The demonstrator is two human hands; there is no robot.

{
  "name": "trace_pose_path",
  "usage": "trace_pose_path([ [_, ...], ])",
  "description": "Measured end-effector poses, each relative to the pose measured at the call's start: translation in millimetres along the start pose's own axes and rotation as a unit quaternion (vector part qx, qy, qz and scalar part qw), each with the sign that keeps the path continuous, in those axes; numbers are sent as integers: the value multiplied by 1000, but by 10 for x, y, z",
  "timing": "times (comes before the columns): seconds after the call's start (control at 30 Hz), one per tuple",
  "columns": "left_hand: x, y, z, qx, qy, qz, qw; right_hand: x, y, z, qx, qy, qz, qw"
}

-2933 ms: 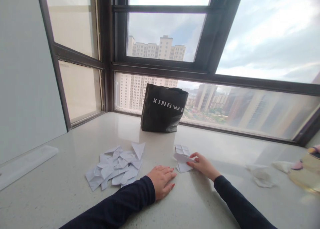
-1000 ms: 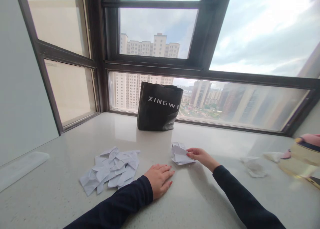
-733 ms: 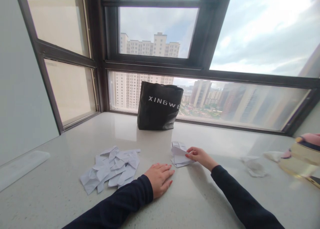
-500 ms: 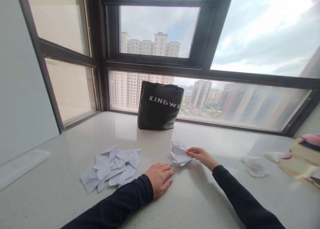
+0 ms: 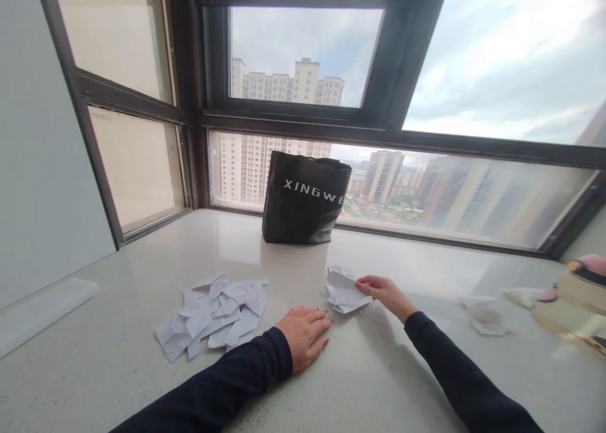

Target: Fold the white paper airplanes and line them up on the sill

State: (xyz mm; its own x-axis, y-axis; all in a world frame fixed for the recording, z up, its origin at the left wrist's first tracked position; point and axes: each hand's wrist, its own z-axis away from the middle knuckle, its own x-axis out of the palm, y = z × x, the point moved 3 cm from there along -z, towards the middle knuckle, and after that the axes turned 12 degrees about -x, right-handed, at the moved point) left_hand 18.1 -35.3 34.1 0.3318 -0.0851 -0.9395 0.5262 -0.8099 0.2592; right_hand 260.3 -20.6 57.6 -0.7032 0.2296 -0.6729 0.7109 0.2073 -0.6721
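Observation:
My right hand [image 5: 379, 291] pinches the right edge of a folded white paper [image 5: 346, 293]. Under and behind that paper lie other folded white pieces [image 5: 339, 271]; how many cannot be told. Flat on the pale speckled countertop [image 5: 303, 401] rests my left hand [image 5: 305, 335], fingers somewhat spread and holding nothing, just left of and nearer than the small paper stack. Farther left is a loose heap of several folded white papers [image 5: 215, 316], beyond my left forearm.
A black bag [image 5: 303, 199] with white letters stands upright by the window. At the right lie crumpled translucent wrapping [image 5: 485, 316] and a pink and yellow object [image 5: 572, 300]. A long pale translucent item [image 5: 47, 313] lies at the far left.
My right hand has moved slightly right, with the pinched paper shifted and tilted a little. My left hand stays flat on the countertop. The whole view has shifted slightly.

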Motion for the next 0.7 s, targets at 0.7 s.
trace_pose_path([
  [0.7,2,-3,0,5,8,1,1000,79,-30,64,23,-17,217,976],
])
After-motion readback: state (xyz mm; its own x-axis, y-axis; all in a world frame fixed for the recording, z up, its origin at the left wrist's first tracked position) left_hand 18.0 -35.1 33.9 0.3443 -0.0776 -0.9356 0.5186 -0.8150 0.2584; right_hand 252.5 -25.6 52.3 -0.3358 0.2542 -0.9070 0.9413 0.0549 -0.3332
